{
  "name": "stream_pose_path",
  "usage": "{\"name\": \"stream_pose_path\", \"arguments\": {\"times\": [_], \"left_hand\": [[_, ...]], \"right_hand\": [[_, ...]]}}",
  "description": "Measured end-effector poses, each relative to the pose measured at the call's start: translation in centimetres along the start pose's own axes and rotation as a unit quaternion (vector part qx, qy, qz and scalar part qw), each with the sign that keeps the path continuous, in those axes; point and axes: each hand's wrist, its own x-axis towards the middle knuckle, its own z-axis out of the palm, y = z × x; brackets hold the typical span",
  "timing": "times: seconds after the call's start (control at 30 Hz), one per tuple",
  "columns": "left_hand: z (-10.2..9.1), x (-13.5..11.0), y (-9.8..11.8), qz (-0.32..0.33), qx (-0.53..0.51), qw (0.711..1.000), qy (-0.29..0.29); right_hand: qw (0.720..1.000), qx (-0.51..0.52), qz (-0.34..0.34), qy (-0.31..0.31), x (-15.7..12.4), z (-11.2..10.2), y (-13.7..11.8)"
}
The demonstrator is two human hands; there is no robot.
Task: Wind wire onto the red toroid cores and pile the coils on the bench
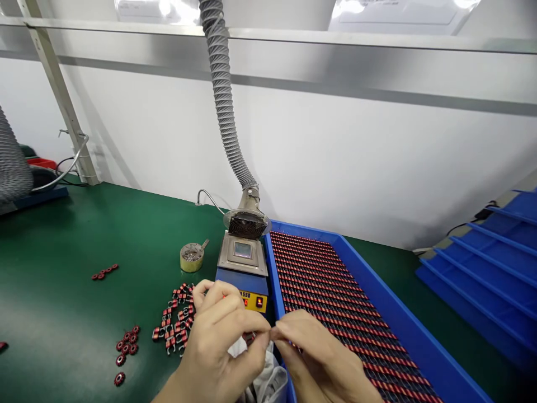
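My left hand (229, 338) and my right hand (321, 355) meet at the fingertips in front of the blue solder pot (242, 280). Thumb and forefinger of each are pinched together; what lies between them is too small and covered to make out. A bit of dark red coil (250, 338) shows just behind the left fingers, and I cannot tell whether it is held. Left of that hand lies a loose pile of red wire-wound coils (174, 324) with bare leads. Below the hands is crumpled whitish cloth (271, 378).
A blue tray (377, 291) filled with rows of coils stands at the right. Small red ring coils (127, 347) lie on the green table (62, 280). A round tin (192, 258) sits beside the pot, under an extraction hose (224, 101). Blue stacked trays (486, 280) stand far right.
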Motion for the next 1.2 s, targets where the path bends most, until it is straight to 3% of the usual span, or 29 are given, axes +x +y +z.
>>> {"name": "stream_pose_path", "arguments": {"times": [0.07,0.13,0.17,0.23,0.3,0.33,0.37,0.43,0.53,0.6,0.7,0.77,0.83,0.9,0.93,1.0,1.1,1.2], "left_hand": [[0.0,0.0,0.2,-0.002,0.003,1.000,-0.009],[0.2,-0.2,0.5,0.018,0.039,0.999,-0.004],[0.4,-0.3,0.6,0.031,0.065,0.997,0.011],[0.6,-0.6,0.6,0.052,0.111,0.991,0.051],[0.7,-0.8,0.4,0.073,0.125,0.987,0.069],[0.7,-0.8,0.3,0.080,0.121,0.987,0.068],[0.6,-0.7,0.1,0.080,0.108,0.989,0.060],[0.4,-0.4,-0.3,0.059,0.063,0.995,0.041],[0.2,0.1,-0.4,0.018,-0.024,0.999,0.023],[0.1,0.3,-0.4,0.010,-0.061,0.998,0.024],[0.3,0.3,-0.1,0.028,-0.051,0.998,0.025],[0.5,0.0,0.0,0.054,0.007,0.998,0.035],[0.8,-0.3,0.2,0.073,0.077,0.992,0.065],[0.9,-0.6,0.2,0.082,0.110,0.986,0.090],[0.9,-0.6,0.1,0.082,0.104,0.987,0.088],[0.8,-0.5,0.0,0.061,0.052,0.994,0.069],[0.3,-0.2,-0.2,0.003,-0.052,0.998,0.018],[0.2,0.1,-0.2,-0.012,-0.093,0.996,-0.011]], "right_hand": [[0.995,-0.080,-0.060,-0.002,-0.2,0.2,0.1],[0.991,-0.119,-0.054,0.014,-0.5,0.5,0.1],[0.994,-0.110,-0.011,0.014,-0.6,0.6,0.0],[0.990,-0.008,0.139,-0.003,-0.6,0.8,-0.2],[0.955,0.137,0.260,-0.021,-0.5,0.8,-0.4],[0.944,0.182,0.274,-0.017,-0.4,0.7,-0.5],[0.947,0.195,0.257,-0.003,-0.2,0.6,-0.5],[0.977,0.139,0.159,0.022,0.0,0.3,-0.4],[0.998,0.047,0.029,-0.009,0.3,0.0,0.0],[0.999,0.022,-0.011,-0.032,0.3,0.1,0.2],[0.999,-0.017,-0.036,-0.002,0.1,0.6,0.1],[1.000,-0.021,0.011,0.018,-0.1,0.9,-0.1],[0.989,0.039,0.141,0.000,-0.2,0.9,-0.2],[0.948,0.159,0.273,-0.052,-0.2,0.5,-0.1],[0.928,0.210,0.299,-0.070,-0.1,0.2,0.0],[0.933,0.233,0.263,-0.074,0.2,-0.4,0.3],[0.983,0.132,0.107,-0.065,0.7,-0.7,0.6],[0.997,0.042,-0.024,-0.068,0.7,-0.4,0.7]]}}
